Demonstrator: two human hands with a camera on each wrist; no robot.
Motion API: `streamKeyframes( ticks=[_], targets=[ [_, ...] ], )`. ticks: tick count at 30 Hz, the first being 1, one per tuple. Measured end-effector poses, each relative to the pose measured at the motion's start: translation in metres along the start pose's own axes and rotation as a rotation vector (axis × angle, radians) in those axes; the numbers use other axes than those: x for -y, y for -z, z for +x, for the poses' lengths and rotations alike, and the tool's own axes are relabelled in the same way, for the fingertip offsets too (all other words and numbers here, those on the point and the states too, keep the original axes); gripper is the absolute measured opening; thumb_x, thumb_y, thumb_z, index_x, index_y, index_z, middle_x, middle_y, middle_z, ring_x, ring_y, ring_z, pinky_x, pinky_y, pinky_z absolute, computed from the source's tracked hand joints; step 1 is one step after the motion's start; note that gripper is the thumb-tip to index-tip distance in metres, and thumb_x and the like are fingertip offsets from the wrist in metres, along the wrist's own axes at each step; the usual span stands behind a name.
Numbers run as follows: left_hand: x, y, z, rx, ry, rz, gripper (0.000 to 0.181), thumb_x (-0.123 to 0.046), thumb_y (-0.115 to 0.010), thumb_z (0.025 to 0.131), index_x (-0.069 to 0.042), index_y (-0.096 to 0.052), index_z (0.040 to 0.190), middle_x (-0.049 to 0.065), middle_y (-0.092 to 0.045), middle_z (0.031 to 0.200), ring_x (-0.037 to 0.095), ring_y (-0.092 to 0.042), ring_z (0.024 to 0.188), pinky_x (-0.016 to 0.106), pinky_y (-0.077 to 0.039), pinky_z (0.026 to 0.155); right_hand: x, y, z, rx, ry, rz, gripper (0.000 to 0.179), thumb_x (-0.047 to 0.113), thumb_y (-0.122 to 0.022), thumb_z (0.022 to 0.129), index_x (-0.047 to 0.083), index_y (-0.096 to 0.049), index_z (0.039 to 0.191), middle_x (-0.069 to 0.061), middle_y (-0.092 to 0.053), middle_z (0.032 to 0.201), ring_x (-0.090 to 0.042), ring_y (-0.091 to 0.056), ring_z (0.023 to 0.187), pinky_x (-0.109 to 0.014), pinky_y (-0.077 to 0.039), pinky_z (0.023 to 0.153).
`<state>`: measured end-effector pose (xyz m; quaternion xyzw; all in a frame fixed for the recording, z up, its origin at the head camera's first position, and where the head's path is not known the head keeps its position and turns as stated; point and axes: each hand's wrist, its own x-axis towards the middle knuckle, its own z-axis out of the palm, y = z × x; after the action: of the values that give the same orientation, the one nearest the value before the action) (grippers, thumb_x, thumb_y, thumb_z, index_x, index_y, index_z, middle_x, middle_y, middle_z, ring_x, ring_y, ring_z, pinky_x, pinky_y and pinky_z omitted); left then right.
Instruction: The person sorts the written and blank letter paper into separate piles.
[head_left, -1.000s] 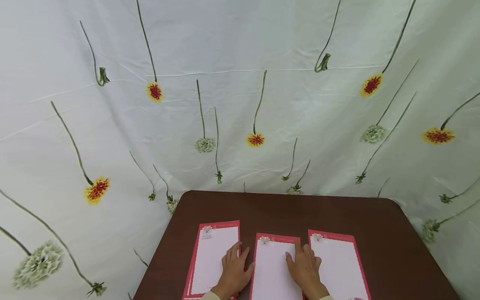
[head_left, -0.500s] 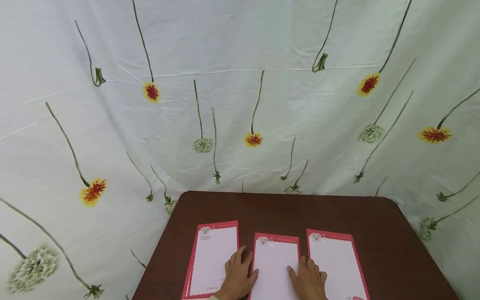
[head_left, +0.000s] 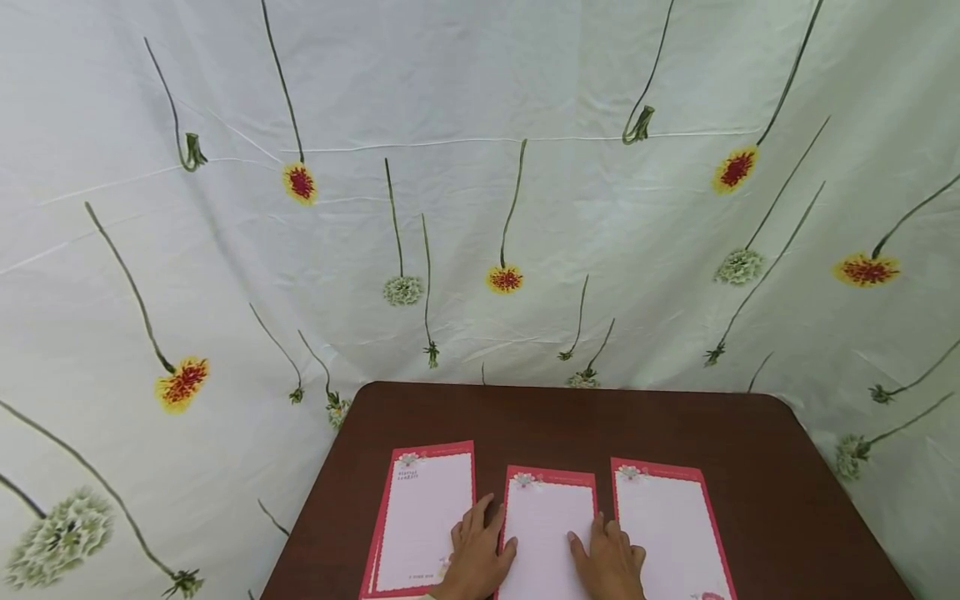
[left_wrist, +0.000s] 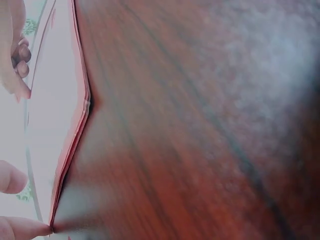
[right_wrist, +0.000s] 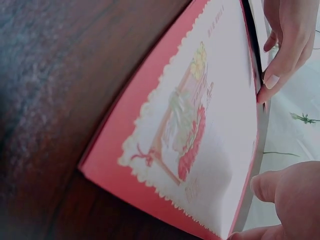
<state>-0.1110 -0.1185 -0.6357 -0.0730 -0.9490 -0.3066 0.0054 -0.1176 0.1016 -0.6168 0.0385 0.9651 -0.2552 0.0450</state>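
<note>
A middle notepad [head_left: 549, 533] with a pink border, white page and flower print lies on the dark table. My left hand [head_left: 477, 557] rests at its left side, over the right edge of the left notepad [head_left: 427, 517]. My right hand [head_left: 609, 562] is along the middle notepad's right side, its outer fingers over the left edge of the right notepad [head_left: 667, 517]. In the right wrist view, a colourful picture decorates the notepad's lower part [right_wrist: 180, 135], and my right thumb [right_wrist: 265, 186] is by its edge. Layered sheets show along the notepad edge [left_wrist: 82, 115] in the left wrist view.
The brown wooden table [head_left: 570, 417] has rounded far corners. A white cloth [head_left: 450, 100] printed with flowers hangs behind and around it. All three notepads lie side by side, the middle one slightly nearer to me.
Both hands have drawn slightly nearer to me. The left hand has shifted right, from over the left notepad's page towards the middle notepad. The notepads look unmoved; the view has shifted slightly.
</note>
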Motion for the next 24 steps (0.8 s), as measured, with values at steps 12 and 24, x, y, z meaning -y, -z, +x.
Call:
streamKeyframes(
  ticks=[12, 24],
  targets=[
    [-0.006, 0.002, 0.0, 0.022, -0.007, 0.005, 0.061, -0.028, -0.064, 0.1, 0.009, -0.054, 0.147, 0.024, -0.037, 0.166, 0.044, -0.042, 0.145, 0.067, -0.03, 0.105, 0.0, -0.003, 0.0, -0.023, 0.0, -0.029, 0.074, 0.037, -0.071, 0.097, -0.022, -0.052, 0.137, -0.025, -0.06, 0.108, -0.04, -0.06, 0.099, -0.058, -0.036, 0.084],
    [-0.014, 0.003, -0.003, -0.093, -0.033, 0.015, 0.052, -0.017, -0.064, 0.1, 0.002, -0.056, 0.148, 0.009, -0.059, 0.123, 0.03, -0.053, 0.115, 0.054, -0.037, 0.095, -0.002, 0.006, -0.005, -0.093, 0.009, 0.028, 0.061, 0.027, -0.072, 0.096, -0.003, -0.057, 0.146, -0.018, -0.056, 0.108, -0.036, -0.055, 0.104, -0.059, -0.037, 0.085]
  ],
)
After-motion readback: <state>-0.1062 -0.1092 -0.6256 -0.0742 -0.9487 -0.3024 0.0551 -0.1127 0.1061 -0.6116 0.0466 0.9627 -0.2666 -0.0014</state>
